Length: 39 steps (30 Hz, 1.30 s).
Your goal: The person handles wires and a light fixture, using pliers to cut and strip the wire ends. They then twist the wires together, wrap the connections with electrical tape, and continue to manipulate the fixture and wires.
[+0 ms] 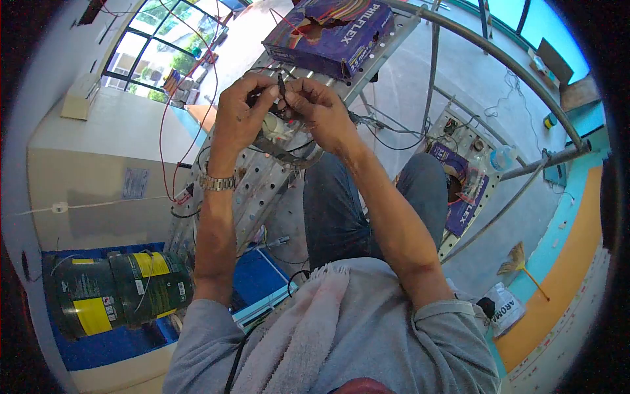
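My left hand (pixel 244 113), with a metal watch on its wrist, pinches a thin black wire (pixel 282 84) between thumb and fingers. From the other side my right hand (pixel 319 113) closes its fingertips on the same wire, so both hands nearly touch. Whether tape is wrapped on the wire is too small to tell. Just beneath the hands is a whitish fitting (pixel 277 128), partly hidden, with a grey curved band (pixel 282 154) below it. A perforated metal scaffold plank (pixel 246 190) lies under all this.
A purple PHILFLEX box (pixel 328 36) with a torn opening stands on the plank ahead. Another box (pixel 459 213) lies on a lower plank to the right, near scaffold pipes (pixel 518 65). Red wires (pixel 162 141) hang at left. Green-and-yellow buckets (pixel 118 289) are at lower left.
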{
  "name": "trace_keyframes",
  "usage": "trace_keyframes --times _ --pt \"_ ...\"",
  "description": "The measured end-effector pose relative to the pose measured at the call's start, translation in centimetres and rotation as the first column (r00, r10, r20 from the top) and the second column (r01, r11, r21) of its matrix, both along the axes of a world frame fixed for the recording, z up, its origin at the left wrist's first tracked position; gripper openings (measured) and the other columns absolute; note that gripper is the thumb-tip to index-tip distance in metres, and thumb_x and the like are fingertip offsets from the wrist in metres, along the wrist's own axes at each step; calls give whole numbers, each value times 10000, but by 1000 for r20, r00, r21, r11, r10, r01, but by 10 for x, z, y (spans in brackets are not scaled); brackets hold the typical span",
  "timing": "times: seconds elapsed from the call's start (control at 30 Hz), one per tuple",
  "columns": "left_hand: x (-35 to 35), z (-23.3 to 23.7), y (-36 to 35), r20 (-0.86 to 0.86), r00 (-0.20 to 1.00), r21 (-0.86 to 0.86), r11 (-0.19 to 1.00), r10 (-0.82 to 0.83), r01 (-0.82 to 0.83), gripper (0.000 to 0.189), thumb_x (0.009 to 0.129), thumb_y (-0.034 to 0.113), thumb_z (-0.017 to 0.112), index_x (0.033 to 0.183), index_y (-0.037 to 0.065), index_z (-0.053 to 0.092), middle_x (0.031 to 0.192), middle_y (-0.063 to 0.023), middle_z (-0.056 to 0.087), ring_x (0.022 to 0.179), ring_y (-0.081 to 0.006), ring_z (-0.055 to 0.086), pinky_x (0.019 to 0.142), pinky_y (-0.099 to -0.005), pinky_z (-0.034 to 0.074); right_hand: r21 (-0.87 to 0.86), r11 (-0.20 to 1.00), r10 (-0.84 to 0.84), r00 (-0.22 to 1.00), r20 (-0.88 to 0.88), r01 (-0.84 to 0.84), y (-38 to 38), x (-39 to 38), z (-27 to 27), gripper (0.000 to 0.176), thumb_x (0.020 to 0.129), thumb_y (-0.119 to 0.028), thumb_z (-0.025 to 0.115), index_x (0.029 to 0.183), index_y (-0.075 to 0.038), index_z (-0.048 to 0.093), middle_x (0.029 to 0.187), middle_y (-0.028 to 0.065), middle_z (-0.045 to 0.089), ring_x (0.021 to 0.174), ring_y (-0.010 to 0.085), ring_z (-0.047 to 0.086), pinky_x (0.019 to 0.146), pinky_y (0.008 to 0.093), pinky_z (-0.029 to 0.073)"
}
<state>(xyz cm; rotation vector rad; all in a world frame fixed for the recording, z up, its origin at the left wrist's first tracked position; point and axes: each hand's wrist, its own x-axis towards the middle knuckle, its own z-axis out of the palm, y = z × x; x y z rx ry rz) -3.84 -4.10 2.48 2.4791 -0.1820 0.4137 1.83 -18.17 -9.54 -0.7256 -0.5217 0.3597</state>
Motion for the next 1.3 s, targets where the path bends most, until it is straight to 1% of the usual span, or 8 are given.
trace_keyframes --times 0.43,0.63,0.77,0.83,0.93,1.03,1.13,1.3 --pt "2 -1 4 -79 997 -45 999 -7 4 127 986 101 690 1031 -17 685 903 -56 695 820 -115 651 754 -294 531 188 955 238 971 -32 -228 6 8 -10 178 1061 -219 669 1060 -42 689 993 13 706 877 110 617 787 278 500" --pt "6 -5 6 -97 995 -110 994 1 -11 136 988 122 679 1042 -3 676 889 -43 682 803 -106 633 742 -287 516 183 949 286 946 -154 -257 0 4 -2 192 1058 -211 683 1099 -24 686 989 16 698 898 109 622 807 276 523" --pt "7 -10 12 -61 998 -106 994 10 -16 143 997 134 670 1062 6 673 877 -26 666 798 -91 604 729 -281 499 88 988 -125 990 -62 130 11 -11 2 209 1052 -198 689 1136 -10 648 1031 24 696 937 114 639 819 302 535" --pt "7 -11 13 -67 997 -78 996 41 -46 146 998 139 669 1065 9 673 877 -18 661 798 -83 593 726 -275 494 43 967 -254 965 57 252 13 -10 0 225 1048 -191 691 1149 -1 624 1040 37 690 949 115 644 818 317 537" --pt "7 -11 13 -73 996 -83 995 42 -48 151 998 141 670 1069 8 674 878 -11 658 796 -77 585 724 -270 490 -97 937 -309 925 220 336 5 -8 1 227 1041 -191 684 1138 0 607 1012 108 681 925 180 672 807 348 536" --pt "7 -12 11 -43 999 -88 996 28 -32 168 998 154 682 1079 7 675 876 -12 654 795 -76 583 727 -269 492 -224 747 -462 730 504 626 0 -13 9 216 1030 -183 674 1114 6 608 943 176 668 864 266 683 768 381 528" --pt "8 -16 10 -3 1000 -120 993 0 0 200 1002 178 701 1103 6 683 894 -21 673 812 -84 606 744 -272 507 -199 753 -498 741 450 627 6 -14 6 193 1026 -179 659 1071 5 621 900 200 671 806 344 678 728 405 521" --pt "6 -14 1 18 1000 -119 993 -15 17 270 1002 231 731 1141 0 709 950 -50 722 871 -108 667 789 -287 538 -181 842 -458 851 258 508 9 -10 -1 194 1019 -183 680 1012 3 630 831 154 673 738 262 663 690 384 515"
